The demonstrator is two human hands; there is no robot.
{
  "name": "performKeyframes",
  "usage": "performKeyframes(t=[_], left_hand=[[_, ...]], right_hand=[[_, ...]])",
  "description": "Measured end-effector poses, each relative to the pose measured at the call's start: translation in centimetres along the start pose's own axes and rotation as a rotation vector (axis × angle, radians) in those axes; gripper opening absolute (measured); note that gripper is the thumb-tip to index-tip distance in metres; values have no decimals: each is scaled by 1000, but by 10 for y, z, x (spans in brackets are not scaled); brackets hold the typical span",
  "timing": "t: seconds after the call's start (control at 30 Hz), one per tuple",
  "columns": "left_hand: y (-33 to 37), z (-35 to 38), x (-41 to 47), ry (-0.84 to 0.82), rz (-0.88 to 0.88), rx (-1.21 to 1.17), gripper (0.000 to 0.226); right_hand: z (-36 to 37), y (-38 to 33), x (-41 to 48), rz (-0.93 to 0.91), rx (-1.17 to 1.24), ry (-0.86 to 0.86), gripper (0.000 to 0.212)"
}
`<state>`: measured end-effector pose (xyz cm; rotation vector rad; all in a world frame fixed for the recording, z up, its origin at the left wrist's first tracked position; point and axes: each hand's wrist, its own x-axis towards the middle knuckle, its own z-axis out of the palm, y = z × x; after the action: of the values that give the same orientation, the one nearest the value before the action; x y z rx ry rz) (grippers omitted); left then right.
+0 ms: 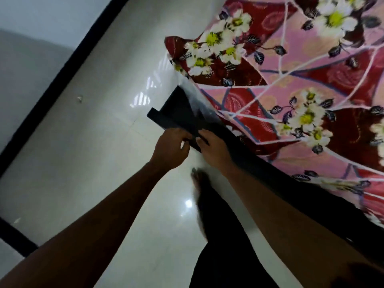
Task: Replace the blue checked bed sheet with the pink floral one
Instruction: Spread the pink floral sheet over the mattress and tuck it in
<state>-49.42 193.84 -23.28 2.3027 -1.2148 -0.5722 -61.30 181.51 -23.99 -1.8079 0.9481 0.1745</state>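
Head view: your left hand (170, 147) and right hand (215, 147) meet at the bed's near corner, just below the pink floral sheet (301, 84).

The sheet lies spread up and to the right of both hands. Its hem runs diagonally along the dark bed edge (176, 115) toward your right side, so your right hand is nearer. Its fingertips vanish under that edge and the left fingers curl beside it. You cannot tell whether either grips anything. No blue checked sheet shows.
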Motion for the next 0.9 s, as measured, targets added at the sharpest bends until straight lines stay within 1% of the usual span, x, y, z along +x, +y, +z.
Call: performKeyframes(t=[0.07, 0.13, 0.17, 0.2, 0.27, 0.3, 0.33, 0.37, 0.4, 0.43, 0.47, 0.5, 0.57, 0.63, 0.7, 0.77, 0.8, 0.87, 0.9], left_hand=[[-11, -12, 21, -6, -25, -45, 34], [-26, -25, 57, -29, -109, -77, 43], [-31, -33, 71, 0, -171, -112, 43], [-41, -38, 88, 46, -253, -174, 41], [-61, -56, 134, 67, -499, -356, 35], [-69, -66, 158, 45, -632, -496, 33], [-76, -77, 179, 8, -735, -646, 31], [-79, -87, 196, -41, -817, -769, 29], [-81, -98, 216, -106, -865, -849, 27], [-79, -107, 234, -177, -890, -914, 25], [-79, -114, 251, -250, -910, -981, 21], [-77, -118, 264, -321, -928, -1040, 17], [-76, -115, 282, -443, -958, -1083, 13], [-78, -108, 290, -489, -1016, -1097, 10], [-86, -101, 290, -475, -1062, -1173, 7], [-98, -102, 290, -490, -1065, -1291, 11], [-105, -106, 288, -513, -1059, -1303, 12], [-120, -117, 281, -565, -1016, -1173, 8], [-127, -125, 277, -609, -968, -1086, 8]], right_hand=[[11, -9, 18, -4, -21, 55, 38], [19, -19, 35, 10, 27, 103, 32], [23, -21, 38, 9, 60, 109, 28], [24, -24, 43, -6, 77, 115, 26], [29, -34, 63, 5, 116, 157, 31], [32, -41, 73, 52, 185, 186, 37], [34, -54, 82, 149, 339, 216, 41], [35, -68, 91, 262, 563, 251, 40], [34, -81, 101, 375, 792, 295, 34], [30, -94, 110, 467, 1009, 329, 24], [28, -107, 118, 523, 1161, 354, 14], [27, -117, 123, 561, 1250, 395, 7], [28, -131, 133, 614, 1390, 483, 5], [30, -143, 143, 676, 1521, 539, 8], [32, -151, 151, 709, 1573, 587, 9], [38, -156, 160, 708, 1571, 681, 7], [42, -160, 165, 702, 1570, 732, 7], [50, -167, 172, 679, 1602, 821, 8], [57, -171, 174, 660, 1635, 877, 9]])
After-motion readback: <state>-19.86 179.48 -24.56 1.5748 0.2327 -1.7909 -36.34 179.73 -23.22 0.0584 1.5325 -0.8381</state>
